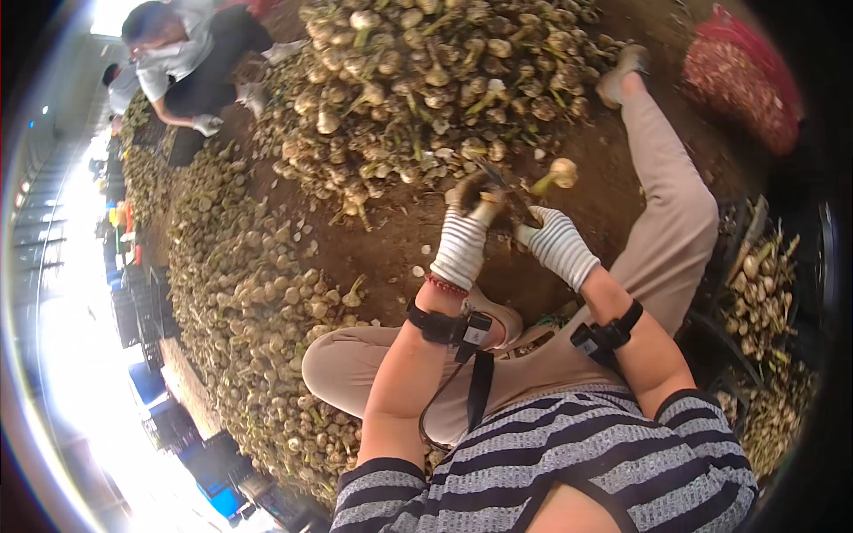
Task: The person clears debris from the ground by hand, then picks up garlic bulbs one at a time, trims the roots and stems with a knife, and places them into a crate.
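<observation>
Beyond the navy-striped knit shirt (591, 457), white-gloved left hand (465, 233) and right hand (554, 238) show unclear grips; the round cream garlic bulb (562, 172) seems light, firm, best stem-held.

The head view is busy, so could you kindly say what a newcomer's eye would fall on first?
Probably the large heap of round, cream-and-brown garlic bulbs filling the top centre. Just below it, the left hand and right hand sit close together in white, grey-striped knitted gloves. At upper right lies a bulging red mesh sack.
</observation>
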Demonstrator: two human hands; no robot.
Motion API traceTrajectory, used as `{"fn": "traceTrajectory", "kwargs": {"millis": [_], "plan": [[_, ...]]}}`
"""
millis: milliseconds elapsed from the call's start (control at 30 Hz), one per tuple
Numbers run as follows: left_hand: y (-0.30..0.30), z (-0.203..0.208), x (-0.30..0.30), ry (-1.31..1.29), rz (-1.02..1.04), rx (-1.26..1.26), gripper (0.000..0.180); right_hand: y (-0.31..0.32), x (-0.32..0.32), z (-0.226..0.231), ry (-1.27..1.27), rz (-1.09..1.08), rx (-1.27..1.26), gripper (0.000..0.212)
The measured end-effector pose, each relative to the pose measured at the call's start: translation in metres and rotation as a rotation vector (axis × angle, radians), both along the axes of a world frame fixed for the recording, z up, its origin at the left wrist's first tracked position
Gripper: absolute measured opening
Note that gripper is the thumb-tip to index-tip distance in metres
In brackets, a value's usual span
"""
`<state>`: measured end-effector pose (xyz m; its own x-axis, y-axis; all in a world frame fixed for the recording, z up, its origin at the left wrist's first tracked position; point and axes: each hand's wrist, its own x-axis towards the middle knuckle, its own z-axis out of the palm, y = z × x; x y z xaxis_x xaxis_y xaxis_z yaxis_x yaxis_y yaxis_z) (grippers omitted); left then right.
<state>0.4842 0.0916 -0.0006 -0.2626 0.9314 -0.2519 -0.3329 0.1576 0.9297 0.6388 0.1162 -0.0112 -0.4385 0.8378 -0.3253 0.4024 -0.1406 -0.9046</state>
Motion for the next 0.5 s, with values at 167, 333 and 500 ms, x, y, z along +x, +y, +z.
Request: {"fn": "traceTrajectory", "kwargs": {"millis": [167,333,500], "plan": [[-0.006,-0.028,-0.028,-0.018,0.351,-0.286,0.018,0.011,0.069,0.036,0.008,-0.266,-0.193,0.024],[-0.027,-0.128,-0.077,0.163,0.479,-0.394,0.006,0.046,0.113,0.071,0.219,-0.588,-0.243,0.033],[0.026,-0.162,-0.026,0.545,0.11,-0.605,0.038,0.062,0.133,0.071,0.253,-0.697,-0.273,0.032]]}}
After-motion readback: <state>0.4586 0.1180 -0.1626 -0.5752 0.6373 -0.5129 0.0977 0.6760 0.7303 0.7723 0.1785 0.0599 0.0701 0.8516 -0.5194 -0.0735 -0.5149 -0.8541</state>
